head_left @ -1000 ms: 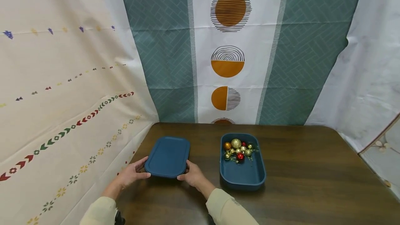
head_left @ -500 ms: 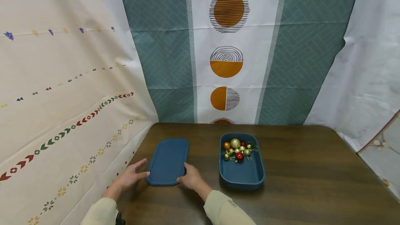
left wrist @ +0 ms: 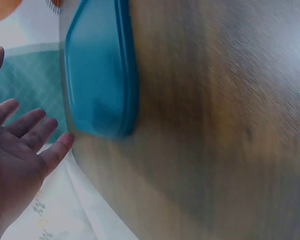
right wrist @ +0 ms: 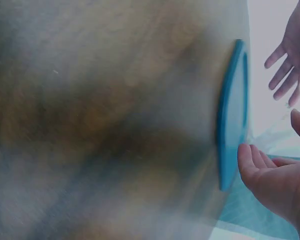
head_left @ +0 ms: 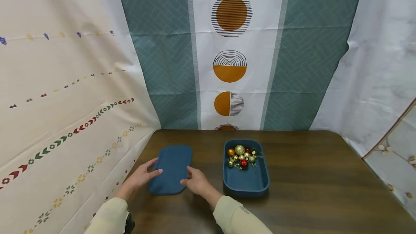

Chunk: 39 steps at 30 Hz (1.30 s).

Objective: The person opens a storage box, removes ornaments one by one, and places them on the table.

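Observation:
A flat blue lid (head_left: 173, 169) with rounded corners lies on the wooden table, to the left of a deep blue box. Over its left edge hovers my left hand (head_left: 143, 174), fingers spread; the left wrist view shows that hand (left wrist: 22, 145) apart from the lid (left wrist: 100, 70). My right hand (head_left: 196, 181) is at the lid's right edge with loosely bent fingers. In the right wrist view its fingertips (right wrist: 244, 155) appear close to the lid (right wrist: 232, 120); whether they touch it I cannot tell. Neither hand grips anything.
The blue box (head_left: 246, 185) holds several gold, red and orange bauble ornaments (head_left: 242, 156) with bits of greenery toward its back. Brown table surface (head_left: 299, 176) stretches to the right. Patterned cloths (head_left: 175, 82) hang behind and on both sides.
The lid has come down flat onto the table and turned slightly. Both hands have let go of its edges, and the left has moved slightly up and right over it. The box stays put.

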### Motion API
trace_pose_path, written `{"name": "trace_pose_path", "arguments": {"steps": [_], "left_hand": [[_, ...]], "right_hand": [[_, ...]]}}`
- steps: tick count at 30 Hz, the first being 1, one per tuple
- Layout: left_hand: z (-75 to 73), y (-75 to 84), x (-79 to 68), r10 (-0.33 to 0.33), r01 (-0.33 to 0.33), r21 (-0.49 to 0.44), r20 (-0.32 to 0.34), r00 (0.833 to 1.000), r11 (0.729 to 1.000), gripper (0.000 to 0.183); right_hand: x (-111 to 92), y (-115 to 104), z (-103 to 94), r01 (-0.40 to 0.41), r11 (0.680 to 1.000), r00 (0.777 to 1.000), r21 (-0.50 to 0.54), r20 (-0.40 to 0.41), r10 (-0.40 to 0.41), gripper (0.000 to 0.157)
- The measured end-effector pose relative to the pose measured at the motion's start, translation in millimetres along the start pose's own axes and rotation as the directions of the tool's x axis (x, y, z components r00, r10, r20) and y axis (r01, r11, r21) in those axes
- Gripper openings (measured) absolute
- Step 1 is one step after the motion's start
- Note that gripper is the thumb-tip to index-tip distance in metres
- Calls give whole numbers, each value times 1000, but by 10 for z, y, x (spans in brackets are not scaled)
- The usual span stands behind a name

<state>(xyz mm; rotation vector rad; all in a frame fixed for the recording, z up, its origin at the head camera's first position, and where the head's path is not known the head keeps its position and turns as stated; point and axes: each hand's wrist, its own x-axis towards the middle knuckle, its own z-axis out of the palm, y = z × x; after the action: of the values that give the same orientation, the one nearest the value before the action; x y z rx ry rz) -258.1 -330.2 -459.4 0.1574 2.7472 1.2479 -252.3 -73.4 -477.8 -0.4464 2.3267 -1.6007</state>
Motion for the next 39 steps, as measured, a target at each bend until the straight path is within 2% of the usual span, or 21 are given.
{"name": "trace_pose_path", "arguments": {"steps": [5,18,29,39], "left_hand": [[58,108,107,21,-21,2,26,999,1000,73],[252,391,406,66,-65,-6,77,995,998,72],[429,565,529,123,-123,1,88,989,992,76],[678,722,611,131,-127,-59,69,989,990,75]], "right_hand": [[5,-77,-96,37,999,999,13,-9,-37,60],[-12,-143,-492,27,999,997,36,-80,-24,56],[-142,-83,-1054,30,999,994,45,-108,-25,53],[-266,25,-1546,-18,997,976,-75,-217,1,53]]}}
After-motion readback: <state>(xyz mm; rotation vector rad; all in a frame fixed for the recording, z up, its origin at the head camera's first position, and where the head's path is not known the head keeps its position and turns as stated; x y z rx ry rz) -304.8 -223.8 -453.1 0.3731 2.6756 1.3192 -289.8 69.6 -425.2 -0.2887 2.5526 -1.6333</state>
